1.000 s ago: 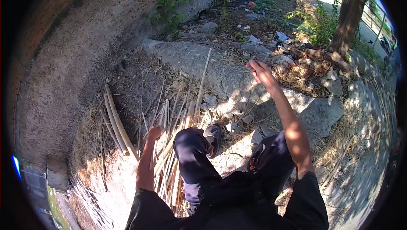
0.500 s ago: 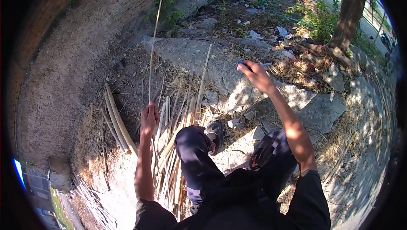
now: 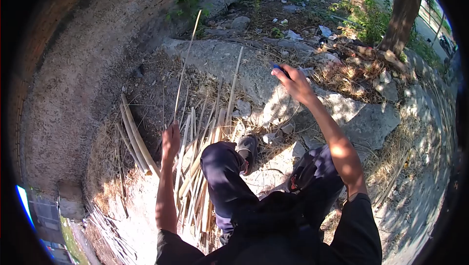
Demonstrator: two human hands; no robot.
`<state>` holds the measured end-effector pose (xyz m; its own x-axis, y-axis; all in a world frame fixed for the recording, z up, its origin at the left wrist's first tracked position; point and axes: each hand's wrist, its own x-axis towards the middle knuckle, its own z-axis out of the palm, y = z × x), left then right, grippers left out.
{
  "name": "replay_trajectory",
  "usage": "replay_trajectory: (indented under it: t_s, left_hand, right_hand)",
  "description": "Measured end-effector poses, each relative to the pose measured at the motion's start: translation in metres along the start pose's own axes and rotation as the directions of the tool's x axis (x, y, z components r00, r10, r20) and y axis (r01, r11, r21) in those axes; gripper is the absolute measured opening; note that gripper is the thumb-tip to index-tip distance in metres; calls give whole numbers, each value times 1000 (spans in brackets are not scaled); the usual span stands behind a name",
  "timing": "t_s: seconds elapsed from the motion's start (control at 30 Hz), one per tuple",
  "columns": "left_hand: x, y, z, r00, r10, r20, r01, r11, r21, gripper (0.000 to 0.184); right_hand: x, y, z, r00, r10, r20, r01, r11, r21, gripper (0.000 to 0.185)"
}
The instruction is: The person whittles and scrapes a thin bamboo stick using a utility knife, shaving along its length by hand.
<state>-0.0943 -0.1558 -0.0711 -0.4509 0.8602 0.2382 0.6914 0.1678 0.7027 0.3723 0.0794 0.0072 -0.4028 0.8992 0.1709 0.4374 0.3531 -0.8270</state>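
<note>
Beside the left knee (image 3: 220, 165) lie loose pale strips (image 3: 196, 179), probably bamboo. The left hand (image 3: 171, 140) is closed around one thin strip (image 3: 184, 66), pointing away. The right hand (image 3: 297, 88) grips a small blue tool (image 3: 276, 66), apart from it. This seems positioning; the next move calls for steady hold.

The strip (image 3: 187, 67) is pale tan, and the split pieces (image 3: 194, 182) are cream to straw yellow. The handle (image 3: 276, 66) looks blue, though it is small in view. The trousers (image 3: 221, 169) are dark navy, the shirt (image 3: 355, 228) black. Leaf shadow dapples the grey rock (image 3: 217, 59) with white patches.
</note>
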Motion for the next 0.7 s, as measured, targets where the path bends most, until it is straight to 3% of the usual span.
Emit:
replay_trajectory:
  t_s: [0.07, 0.13, 0.2, 0.33, 0.37, 0.4, 0.47, 0.53, 0.63, 0.7]
  left_hand:
    - [-2, 55, 11, 989, 0, 145, 21, 989, -149, 54]
    - [-18, 125, 22, 936, -135, 326, 274, 860, -431, 57]
    - [-31, 169, 36, 896, -102, 432, 371, 706, -603, 50]
    - [-57, 204, 68, 778, 98, 621, 516, 465, -720, 49]
    - [-65, 210, 76, 752, 84, 653, 572, 408, -712, 48]
    - [-73, 217, 80, 725, 71, 685, 625, 350, -697, 48]
    - [-80, 212, 86, 637, 232, 735, 645, 362, -673, 43]
    - [-84, 208, 93, 558, 273, 784, 713, 326, -621, 42]
    - [-89, 212, 98, 559, 244, 792, 737, 291, -610, 41]
    - [-92, 219, 96, 593, 206, 778, 717, 304, -627, 39]
  right_hand:
    - [-1, -1, 7, 984, -86, -154, 94, 994, 48, 46]
    - [-6, -11, 7, 966, -169, -198, 171, 985, -8, 41]
    - [-15, -25, 7, 910, -335, -246, 347, 938, 7, 35]
    - [-31, -34, 31, 823, -546, -159, 539, 838, -85, 29]
    - [-36, -37, 37, 821, -561, -105, 555, 828, -78, 27]
    - [-42, -42, 38, 853, -522, -14, 521, 852, -56, 29]
    - [-50, -49, 47, 866, -500, 11, 494, 858, 138, 34]
    - [-57, -59, 50, 872, -489, -41, 484, 843, 235, 35]
    - [-59, -63, 54, 972, -221, 75, 163, 874, 458, 36]
    - [-52, -50, 60, 974, -211, 88, 141, 858, 495, 35]
